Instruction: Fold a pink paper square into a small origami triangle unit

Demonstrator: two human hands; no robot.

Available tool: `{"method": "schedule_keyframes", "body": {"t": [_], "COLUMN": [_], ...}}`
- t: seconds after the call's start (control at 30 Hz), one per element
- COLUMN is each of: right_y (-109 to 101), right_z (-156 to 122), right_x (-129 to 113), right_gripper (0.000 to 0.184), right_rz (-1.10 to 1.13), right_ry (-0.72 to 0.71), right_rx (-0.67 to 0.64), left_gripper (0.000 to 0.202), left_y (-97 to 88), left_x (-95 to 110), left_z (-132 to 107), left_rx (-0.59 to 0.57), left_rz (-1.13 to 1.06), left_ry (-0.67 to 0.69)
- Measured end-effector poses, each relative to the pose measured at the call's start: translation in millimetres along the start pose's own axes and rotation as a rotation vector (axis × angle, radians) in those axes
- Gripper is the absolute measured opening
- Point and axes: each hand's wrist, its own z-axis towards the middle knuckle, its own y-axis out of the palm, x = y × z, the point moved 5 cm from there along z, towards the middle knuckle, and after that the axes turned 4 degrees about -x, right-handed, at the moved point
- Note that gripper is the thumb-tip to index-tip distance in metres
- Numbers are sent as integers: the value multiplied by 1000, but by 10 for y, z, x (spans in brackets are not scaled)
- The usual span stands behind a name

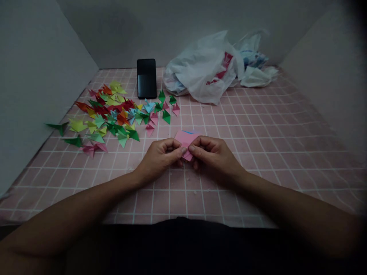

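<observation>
A pink piece of paper point(185, 138), partly folded, lies in the middle of the pink checked tablecloth point(258, 130). My left hand point(160, 154) and my right hand point(213, 154) meet at its near edge. Both hands are closed, fingers and thumbs pinching the paper from either side. The paper's near part is hidden under my fingertips.
Several folded paper pieces point(114, 110) in green, yellow, red, pink and blue are scattered at the left. A black phone point(146, 78) stands upright at the back. A white plastic bag point(206, 68) and crumpled wrappers point(255, 72) lie at the back right. Grey walls enclose the table.
</observation>
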Motion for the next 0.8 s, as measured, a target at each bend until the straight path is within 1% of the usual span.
{"method": "schedule_keyframes", "body": {"t": [0.17,0.33,0.47,0.8], "right_y": [-9,-22,-21,-22], "right_z": [18,34,32,18], "right_x": [-10,5,9,-8], "right_gripper": [34,29,27,31], "right_rz": [69,113,116,87], "right_ry": [-20,-16,-21,-39], "right_rx": [-31,-31,-18,-42], "left_gripper": [21,21,25,27], "left_y": [-14,-33,-32,-34], "left_x": [31,43,44,47], "left_z": [1,5,-2,13], "left_rx": [28,51,61,56], "left_rz": [-4,4,10,18], "left_ry": [7,21,16,37]}}
